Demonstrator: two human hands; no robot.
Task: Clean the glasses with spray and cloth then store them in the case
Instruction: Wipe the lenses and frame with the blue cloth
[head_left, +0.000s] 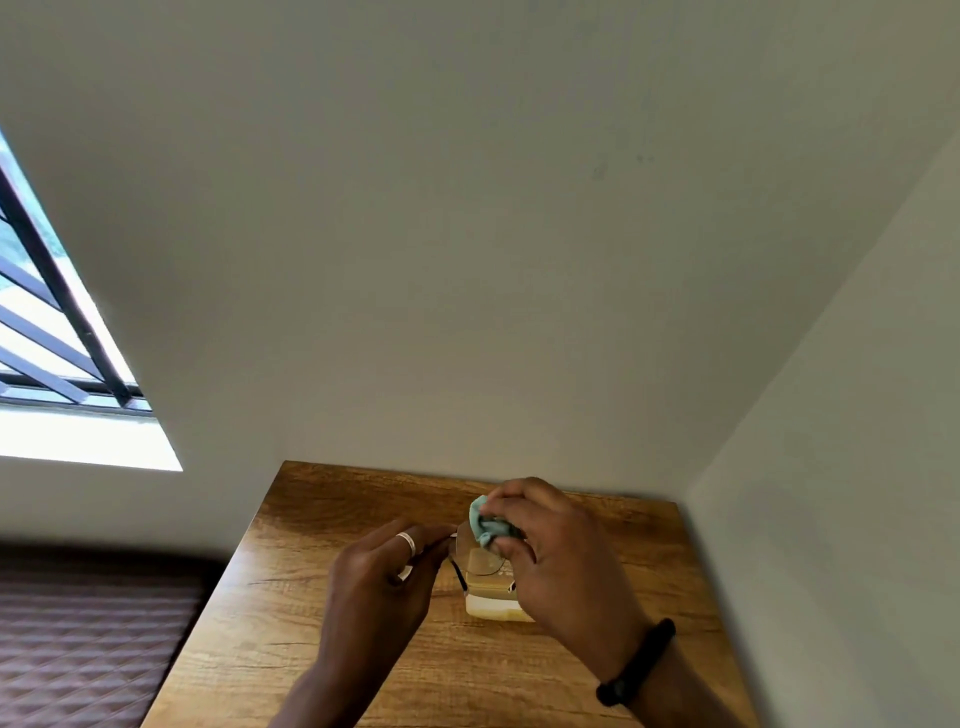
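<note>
Fingers (519, 493) of the right hand (550, 551) curl round a bunched cloth (491, 522), pinching it onto one lens of the glasses (480, 561). The left hand (379, 571) pinches the frame's side, steadying it. Light pressure and small circles would probably wipe best. The glasses hang between both hands, above the table (311, 519) and a pale object (498, 613), possibly the case.

A wooden table (322, 519) with a brown grain top stands pushed into a corner, a plain pale wall (467, 260) behind it and a side wall (857, 467) just to its right. Left of the table and higher up, a window (52, 338) with dark bars lets in bright daylight. Below it, beside the table, lies a brown quilted surface (88, 639).
</note>
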